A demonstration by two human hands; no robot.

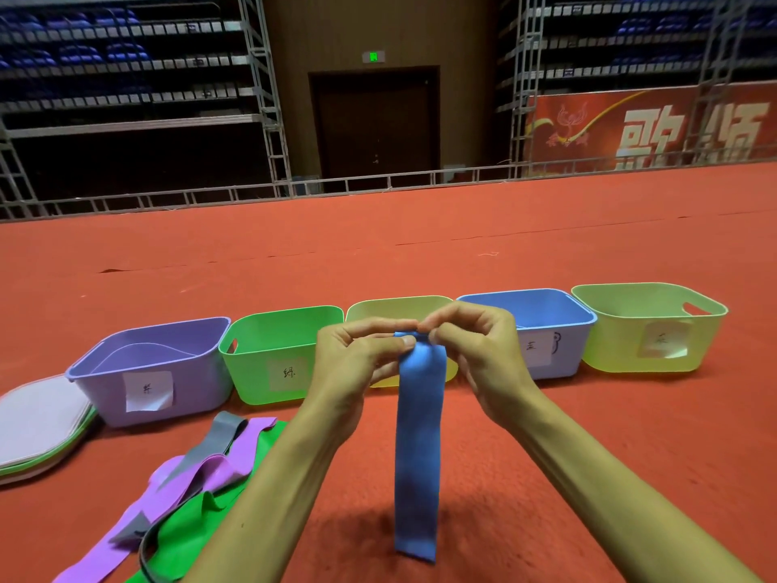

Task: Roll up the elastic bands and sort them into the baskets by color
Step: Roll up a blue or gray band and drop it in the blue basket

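Head view: your left hand [357,355] and right hand [475,342] pinch the blue band [418,435] at its top, rolling barely begun. Other bands [202,469] lie loose; baskets [286,313] seem mostly empty.

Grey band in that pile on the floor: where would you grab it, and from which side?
I'd pinch the grey band at its far, looped end, coming down from above. That end lies flat on top of the purple bands with nothing over it, while its nearer stretch seems tucked under purple folds.
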